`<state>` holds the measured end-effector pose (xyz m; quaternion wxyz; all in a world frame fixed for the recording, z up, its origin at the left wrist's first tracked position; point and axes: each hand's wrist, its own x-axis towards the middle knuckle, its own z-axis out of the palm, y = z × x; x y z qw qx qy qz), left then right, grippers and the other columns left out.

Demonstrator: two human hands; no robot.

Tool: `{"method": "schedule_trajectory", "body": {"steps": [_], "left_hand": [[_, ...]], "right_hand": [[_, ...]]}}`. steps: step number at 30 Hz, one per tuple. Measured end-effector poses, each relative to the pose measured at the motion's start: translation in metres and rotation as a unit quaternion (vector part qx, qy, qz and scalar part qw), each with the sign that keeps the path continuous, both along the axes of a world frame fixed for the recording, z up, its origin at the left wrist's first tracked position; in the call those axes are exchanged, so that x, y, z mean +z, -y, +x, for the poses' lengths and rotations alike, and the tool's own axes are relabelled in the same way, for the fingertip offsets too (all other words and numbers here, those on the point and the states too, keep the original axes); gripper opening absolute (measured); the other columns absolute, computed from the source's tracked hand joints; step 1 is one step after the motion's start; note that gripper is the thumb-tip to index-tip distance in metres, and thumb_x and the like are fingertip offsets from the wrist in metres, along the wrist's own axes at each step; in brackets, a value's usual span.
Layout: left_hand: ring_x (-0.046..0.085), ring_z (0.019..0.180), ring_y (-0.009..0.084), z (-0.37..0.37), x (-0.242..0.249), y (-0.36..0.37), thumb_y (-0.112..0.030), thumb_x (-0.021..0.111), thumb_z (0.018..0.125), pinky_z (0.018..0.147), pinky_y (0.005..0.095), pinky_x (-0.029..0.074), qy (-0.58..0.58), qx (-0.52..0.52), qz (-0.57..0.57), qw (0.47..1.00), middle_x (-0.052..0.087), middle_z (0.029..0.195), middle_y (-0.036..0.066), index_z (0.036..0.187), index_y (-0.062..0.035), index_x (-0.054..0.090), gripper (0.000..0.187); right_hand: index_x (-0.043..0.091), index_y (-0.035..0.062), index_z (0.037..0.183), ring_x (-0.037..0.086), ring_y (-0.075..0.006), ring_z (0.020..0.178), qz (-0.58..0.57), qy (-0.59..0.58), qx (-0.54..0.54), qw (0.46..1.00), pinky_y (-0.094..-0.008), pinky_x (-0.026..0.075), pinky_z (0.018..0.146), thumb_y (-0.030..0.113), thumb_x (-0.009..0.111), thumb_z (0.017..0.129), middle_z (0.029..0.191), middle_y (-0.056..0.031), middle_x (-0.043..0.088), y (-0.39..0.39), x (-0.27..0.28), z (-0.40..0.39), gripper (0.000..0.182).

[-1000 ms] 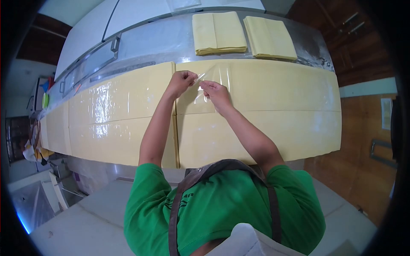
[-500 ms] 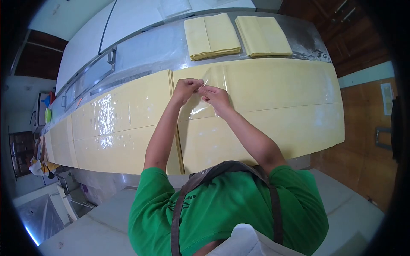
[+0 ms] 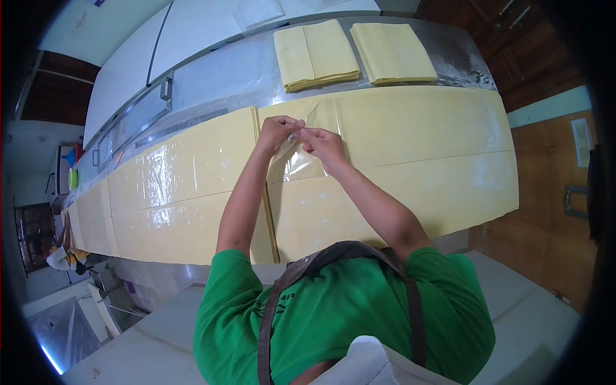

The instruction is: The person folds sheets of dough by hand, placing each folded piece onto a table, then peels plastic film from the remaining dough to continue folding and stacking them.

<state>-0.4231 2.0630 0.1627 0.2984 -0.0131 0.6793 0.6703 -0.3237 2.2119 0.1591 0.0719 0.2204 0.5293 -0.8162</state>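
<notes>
Clear plastic film (image 3: 300, 162) lies loosely over the yellow sheets (image 3: 398, 128) on the table, with bright reflections on it. My left hand (image 3: 279, 133) is closed, its fingertips pinching the film's upper part. Close beside it, my right hand (image 3: 323, 146) is closed too, thumb and fingers pinching the same film. The fingertips of both hands nearly touch. Beneath my left forearm runs the thick layered edge (image 3: 270, 221) of a yellow stack. More yellow sheets (image 3: 179, 173) with a shiny surface stretch to the left.
Two folded yellow stacks (image 3: 317, 54) (image 3: 393, 54) sit at the table's back. A metal ruler (image 3: 183, 127) lies behind the left sheets. Part of another person (image 3: 64, 253) shows at the far left end. White panels (image 3: 212, 25) stand beyond the table.
The film between my hands has shifted slightly and bunches more near the fingertips. The person at the far left has moved a little. My hands are nearly where they were.
</notes>
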Motion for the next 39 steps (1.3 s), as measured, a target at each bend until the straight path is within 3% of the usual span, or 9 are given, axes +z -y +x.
{"method": "schedule_trajectory", "body": {"steps": [8, 14, 16, 19, 22, 24, 28, 30, 39], "left_hand": [[0.067, 0.067, 0.0153, -0.031, 0.009, 0.006, -0.013, 0.083, 0.080, 0.062, 0.0284, 0.052, -0.114, -0.050, -0.082, 0.989, 0.072, 0.078, 0.009, 0.081, 0.0012, 0.073, 0.017], [0.065, 0.070, 0.0299, -0.053, 0.006, 0.011, -0.005, 0.076, 0.077, 0.066, 0.0384, 0.052, -0.391, -0.016, -0.362, 0.846, 0.071, 0.085, 0.016, 0.083, -0.0024, 0.074, 0.007], [0.064, 0.087, 0.0349, -0.023, 0.028, -0.009, -0.002, 0.073, 0.078, 0.079, 0.0437, 0.052, -0.599, 0.089, -0.420, 0.676, 0.069, 0.089, 0.017, 0.085, -0.0039, 0.072, 0.008], [0.059, 0.096, 0.0378, 0.026, 0.029, -0.018, -0.004, 0.066, 0.082, 0.088, 0.0455, 0.047, -0.486, -0.037, -0.379, 0.787, 0.065, 0.096, 0.018, 0.089, -0.0038, 0.070, 0.008], [0.060, 0.097, 0.0377, 0.054, 0.024, -0.011, -0.007, 0.061, 0.085, 0.090, 0.0453, 0.047, -0.460, -0.210, -0.449, 0.737, 0.065, 0.102, 0.018, 0.094, -0.0015, 0.070, 0.014], [0.060, 0.106, 0.0372, 0.071, 0.034, -0.011, -0.015, 0.062, 0.084, 0.089, 0.0417, 0.050, -0.670, -0.061, -0.541, 0.504, 0.066, 0.100, 0.016, 0.093, -0.0022, 0.069, 0.017], [0.060, 0.106, 0.0400, 0.064, 0.016, -0.008, -0.011, 0.060, 0.084, 0.090, 0.0440, 0.050, -0.691, -0.106, -0.420, 0.579, 0.065, 0.103, 0.020, 0.096, -0.0006, 0.066, 0.017], [0.059, 0.103, 0.0424, 0.055, 0.003, 0.001, -0.008, 0.058, 0.084, 0.091, 0.0468, 0.048, -0.448, -0.166, -0.369, 0.797, 0.064, 0.105, 0.023, 0.096, 0.0010, 0.062, 0.016], [0.057, 0.119, 0.0395, 0.043, -0.021, 0.028, -0.008, 0.071, 0.081, 0.100, 0.0446, 0.047, -0.472, -0.078, -0.357, 0.802, 0.061, 0.127, 0.022, 0.107, -0.0014, 0.068, 0.027]], "right_hand": [[0.056, -0.0009, 0.104, 0.066, -0.0138, 0.066, -0.046, 0.044, -0.060, 0.996, -0.0269, 0.054, 0.059, 0.017, 0.060, 0.096, 0.090, -0.0102, 0.069, -0.003, -0.003, -0.003, 0.021], [0.050, -0.0015, 0.098, 0.070, -0.0194, 0.065, 0.073, 0.035, -0.051, 0.995, -0.0296, 0.055, 0.057, 0.013, 0.049, 0.097, 0.088, -0.0136, 0.068, 0.002, -0.013, -0.004, 0.015], [0.050, -0.0018, 0.098, 0.071, -0.0197, 0.064, 0.086, 0.029, -0.048, 0.995, -0.0301, 0.055, 0.057, 0.013, 0.049, 0.097, 0.087, -0.0137, 0.068, 0.003, -0.014, -0.005, 0.015], [0.049, -0.0016, 0.100, 0.070, -0.0202, 0.067, 0.093, 0.022, -0.032, 0.995, -0.0309, 0.056, 0.061, 0.014, 0.050, 0.098, 0.088, -0.0138, 0.066, 0.002, -0.021, -0.007, 0.016], [0.049, -0.0011, 0.102, 0.068, -0.0201, 0.070, 0.100, 0.020, 0.001, 0.995, -0.0311, 0.057, 0.064, 0.015, 0.051, 0.098, 0.090, -0.0131, 0.064, 0.003, -0.022, -0.011, 0.016], [0.050, -0.0014, 0.102, 0.068, -0.0191, 0.071, 0.111, 0.021, 0.007, 0.994, -0.0314, 0.056, 0.066, 0.014, 0.051, 0.098, 0.089, -0.0111, 0.065, 0.005, -0.007, -0.008, 0.016], [0.050, -0.0018, 0.103, 0.068, -0.0188, 0.072, 0.179, -0.008, 0.018, 0.984, -0.0320, 0.057, 0.068, 0.014, 0.051, 0.098, 0.090, -0.0116, 0.065, 0.006, -0.022, -0.013, 0.017], [0.050, -0.0020, 0.105, 0.067, -0.0197, 0.072, 0.138, 0.018, 0.038, 0.990, -0.0326, 0.058, 0.070, 0.014, 0.052, 0.098, 0.093, -0.0124, 0.064, 0.003, -0.014, -0.010, 0.018], [0.050, 0.0028, 0.107, 0.067, -0.0294, 0.088, -0.112, 0.031, 0.048, 0.992, -0.0427, 0.059, 0.073, 0.014, 0.053, 0.097, 0.104, -0.0183, 0.063, -0.085, -0.006, 0.013, 0.014]]}}
